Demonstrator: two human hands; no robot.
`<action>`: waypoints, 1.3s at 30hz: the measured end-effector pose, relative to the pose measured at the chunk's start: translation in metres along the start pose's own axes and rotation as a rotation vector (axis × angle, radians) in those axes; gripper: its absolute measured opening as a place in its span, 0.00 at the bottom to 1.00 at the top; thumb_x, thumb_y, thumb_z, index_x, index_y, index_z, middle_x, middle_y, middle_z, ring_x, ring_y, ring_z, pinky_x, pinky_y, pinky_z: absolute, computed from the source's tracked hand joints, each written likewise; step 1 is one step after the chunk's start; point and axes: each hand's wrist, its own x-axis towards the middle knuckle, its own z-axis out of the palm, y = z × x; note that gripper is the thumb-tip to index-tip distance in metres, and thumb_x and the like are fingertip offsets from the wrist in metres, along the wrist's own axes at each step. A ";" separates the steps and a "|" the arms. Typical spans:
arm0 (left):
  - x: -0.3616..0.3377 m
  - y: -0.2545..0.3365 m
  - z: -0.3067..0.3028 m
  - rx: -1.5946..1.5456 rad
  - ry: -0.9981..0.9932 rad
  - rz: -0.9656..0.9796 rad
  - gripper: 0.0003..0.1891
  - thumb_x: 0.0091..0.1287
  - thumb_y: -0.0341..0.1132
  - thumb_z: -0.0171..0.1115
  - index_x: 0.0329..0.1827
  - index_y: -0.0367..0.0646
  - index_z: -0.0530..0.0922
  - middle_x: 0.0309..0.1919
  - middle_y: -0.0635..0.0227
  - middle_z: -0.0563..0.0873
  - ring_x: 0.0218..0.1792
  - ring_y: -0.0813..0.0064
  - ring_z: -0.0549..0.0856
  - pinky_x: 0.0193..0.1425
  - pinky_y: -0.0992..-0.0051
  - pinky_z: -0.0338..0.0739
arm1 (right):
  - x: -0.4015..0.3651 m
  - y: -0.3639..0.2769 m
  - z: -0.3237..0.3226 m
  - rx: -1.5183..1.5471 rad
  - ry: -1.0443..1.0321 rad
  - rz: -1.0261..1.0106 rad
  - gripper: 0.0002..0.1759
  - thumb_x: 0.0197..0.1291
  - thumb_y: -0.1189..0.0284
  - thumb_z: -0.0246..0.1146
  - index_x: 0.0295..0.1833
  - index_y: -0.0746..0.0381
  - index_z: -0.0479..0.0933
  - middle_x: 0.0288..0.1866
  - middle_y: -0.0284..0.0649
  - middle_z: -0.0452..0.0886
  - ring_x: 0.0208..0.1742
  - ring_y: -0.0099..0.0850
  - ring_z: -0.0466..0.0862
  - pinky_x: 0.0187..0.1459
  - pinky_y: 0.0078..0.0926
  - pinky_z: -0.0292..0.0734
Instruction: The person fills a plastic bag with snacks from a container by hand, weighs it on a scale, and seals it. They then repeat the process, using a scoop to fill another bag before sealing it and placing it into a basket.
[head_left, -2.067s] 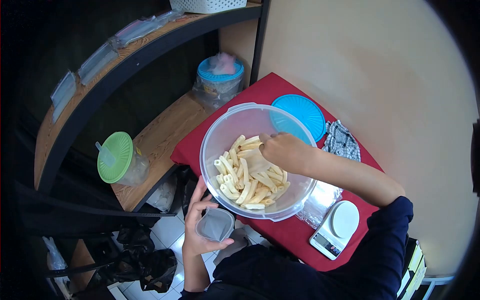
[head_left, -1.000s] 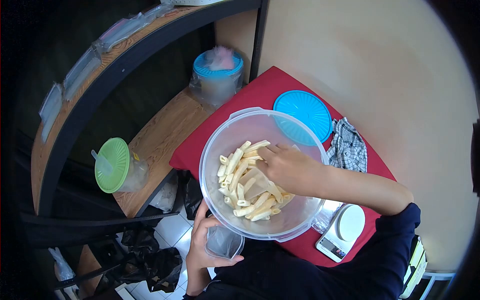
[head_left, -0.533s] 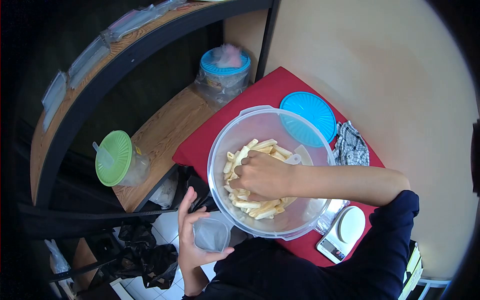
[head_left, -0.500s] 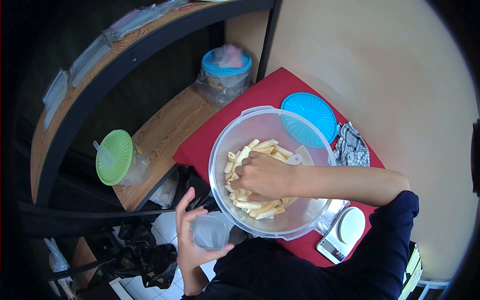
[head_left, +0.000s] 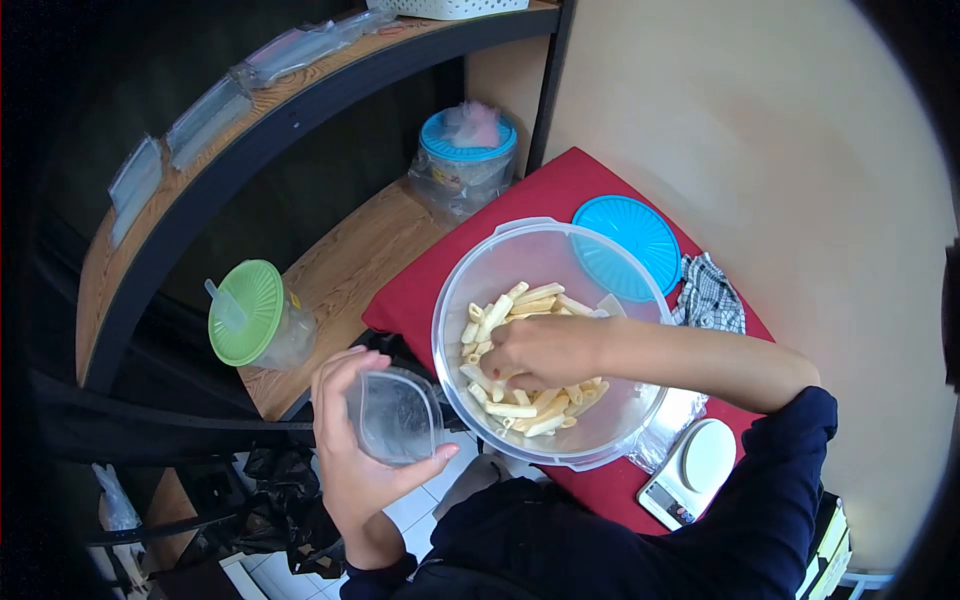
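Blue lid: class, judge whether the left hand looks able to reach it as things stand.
Probably not: the left hand grips a small clear container, and the big bowl, with the right hand inside, stands between it and the blue lid.

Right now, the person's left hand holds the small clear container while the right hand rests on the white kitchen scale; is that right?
Not quite: the head view shows the right hand inside the large clear bowl, on the pale snack sticks, not on the white kitchen scale. The left hand does hold the small clear container.
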 end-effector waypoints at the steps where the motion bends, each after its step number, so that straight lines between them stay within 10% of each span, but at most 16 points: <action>1: 0.005 0.004 -0.002 -0.114 -0.055 -0.096 0.43 0.30 0.43 0.79 0.53 0.38 0.69 0.44 0.59 0.76 0.50 0.59 0.76 0.55 0.64 0.69 | -0.005 0.005 -0.004 0.017 0.104 -0.076 0.09 0.47 0.75 0.62 0.37 0.64 0.76 0.31 0.48 0.80 0.36 0.45 0.81 0.38 0.38 0.76; 9: 0.068 0.020 0.003 -0.082 -0.297 0.033 0.44 0.33 0.43 0.78 0.57 0.38 0.69 0.44 0.59 0.78 0.50 0.65 0.78 0.56 0.67 0.69 | -0.078 -0.035 -0.102 0.064 0.462 0.121 0.08 0.55 0.74 0.63 0.41 0.64 0.76 0.41 0.41 0.78 0.39 0.28 0.79 0.41 0.23 0.74; 15: 0.087 0.032 0.025 -0.045 -0.273 0.029 0.43 0.33 0.43 0.78 0.56 0.37 0.69 0.44 0.57 0.79 0.49 0.64 0.79 0.55 0.67 0.71 | -0.079 -0.059 -0.103 0.236 1.001 -0.112 0.09 0.56 0.74 0.63 0.41 0.66 0.75 0.35 0.34 0.78 0.37 0.20 0.76 0.38 0.19 0.72; 22: 0.085 0.037 0.032 -0.237 -0.208 0.006 0.41 0.37 0.45 0.76 0.55 0.38 0.67 0.40 0.56 0.78 0.45 0.61 0.79 0.51 0.66 0.73 | -0.054 -0.067 -0.086 -0.119 0.693 -0.115 0.09 0.52 0.73 0.62 0.38 0.65 0.74 0.33 0.46 0.79 0.36 0.42 0.80 0.38 0.34 0.74; 31: 0.076 0.023 0.029 -0.262 -0.194 0.004 0.42 0.35 0.42 0.77 0.56 0.38 0.67 0.41 0.58 0.77 0.45 0.64 0.79 0.49 0.67 0.74 | -0.048 -0.082 -0.114 -0.232 0.281 0.061 0.11 0.57 0.68 0.59 0.43 0.62 0.73 0.30 0.40 0.78 0.35 0.37 0.78 0.39 0.34 0.71; 39: 0.067 0.011 0.019 -0.285 -0.193 -0.039 0.43 0.35 0.42 0.78 0.57 0.38 0.67 0.42 0.57 0.77 0.45 0.67 0.79 0.49 0.69 0.75 | -0.036 -0.063 -0.101 -0.047 0.626 0.132 0.11 0.54 0.67 0.61 0.36 0.65 0.76 0.29 0.45 0.81 0.31 0.40 0.82 0.37 0.36 0.76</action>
